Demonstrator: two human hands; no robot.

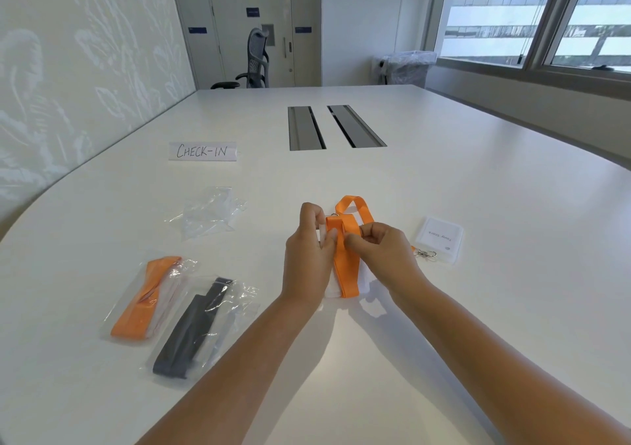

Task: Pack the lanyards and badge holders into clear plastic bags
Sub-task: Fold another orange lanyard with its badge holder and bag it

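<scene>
A: How are the fingers of the left hand (309,256) set?

B: They are curled against the left edge of the folded orange fabric lanyard (345,256), with the thumb laid on its band. The white badge holder (333,287) under the lanyard is partly hidden by that hand.

A: And the right hand (377,248)?

B: Its fingers are bent together and the orange band is pinched near the fold. A loop of the lanyard is seen standing up beyond both hands.

A: Where is the bundle kept?

B: At the middle of the white surface (444,178), low over it; whether it touches cannot be told.

A: What is held in the bags?

B: An orange lanyard is enclosed in the clear plastic bag at far left (143,299). A dark grey lanyard is enclosed in the clear bag beside it (201,328), which overlaps the first. An empty crumpled clear bag (208,214) is laid farther back. A clear badge holder with a white name card (440,239) and a metal clip is laid to the right.
</scene>
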